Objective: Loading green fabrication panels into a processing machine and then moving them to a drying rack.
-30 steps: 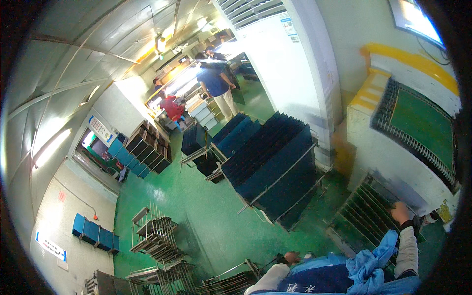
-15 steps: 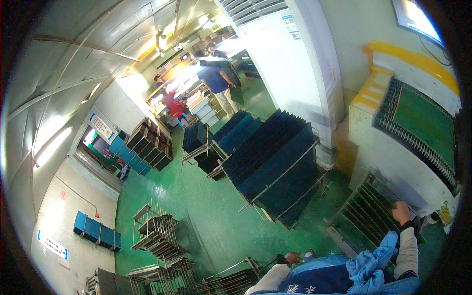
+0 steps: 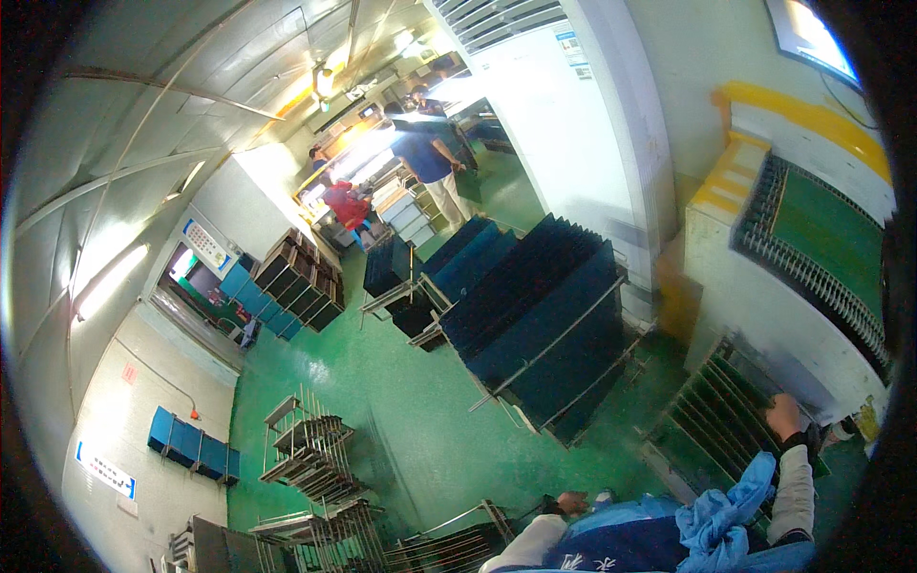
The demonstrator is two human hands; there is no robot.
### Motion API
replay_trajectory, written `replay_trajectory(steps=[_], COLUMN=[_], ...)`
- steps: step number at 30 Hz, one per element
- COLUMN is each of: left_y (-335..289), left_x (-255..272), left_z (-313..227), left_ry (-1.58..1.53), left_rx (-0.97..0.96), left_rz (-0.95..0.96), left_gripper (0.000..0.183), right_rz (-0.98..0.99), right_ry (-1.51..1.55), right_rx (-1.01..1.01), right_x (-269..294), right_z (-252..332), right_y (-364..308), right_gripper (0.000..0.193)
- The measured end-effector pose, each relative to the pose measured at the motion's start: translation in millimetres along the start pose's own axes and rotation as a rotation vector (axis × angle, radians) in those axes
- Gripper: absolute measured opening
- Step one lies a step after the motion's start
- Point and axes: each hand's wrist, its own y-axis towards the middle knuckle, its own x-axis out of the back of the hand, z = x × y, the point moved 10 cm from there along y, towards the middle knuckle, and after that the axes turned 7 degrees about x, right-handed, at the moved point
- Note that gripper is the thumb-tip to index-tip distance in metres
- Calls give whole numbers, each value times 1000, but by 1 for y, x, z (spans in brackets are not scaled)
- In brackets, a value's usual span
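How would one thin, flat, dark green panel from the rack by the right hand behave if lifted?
The dark green panel would probably stay fairly stiff: edges in that row look straight. It's likely light for its size, being so thin, and might topple if stood alone on its narrow edge.

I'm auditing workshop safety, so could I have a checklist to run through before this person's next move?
1. Right hand at the row of dark panels: ok.
2. Right hand's grip firm: cannot tell; fingers too small to read.
3. Left hand empty: cannot tell.
4. Floor free of racks: not ok; metal racks stand on it.
5. Standing co-worker in blue away from both hands: ok, across the room.
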Motion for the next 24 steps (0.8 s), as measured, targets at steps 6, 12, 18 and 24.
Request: replay_trajectory(steps=[6,12,18,24], left_y=[-10,33,31,13], left_x=[-6,-3,-12,-4], left_z=[3,58,38,26], left_ry=[-270,-18,-109,-9], left_rx=[310,-133,177,169], left_rz=[-1,56,81,-19], left_gripper=[34,34,36,35], right_rz=[19,-10,4,-76], right_ry=[4,15,-10,-19], right_rx=[-72,10,-66,-31], right_x=[-7,-12,-13,-20], right_z=[-20,-4,-29,-37], right_y=[-1,12,6,10], right_gripper=[29,29,31,30])
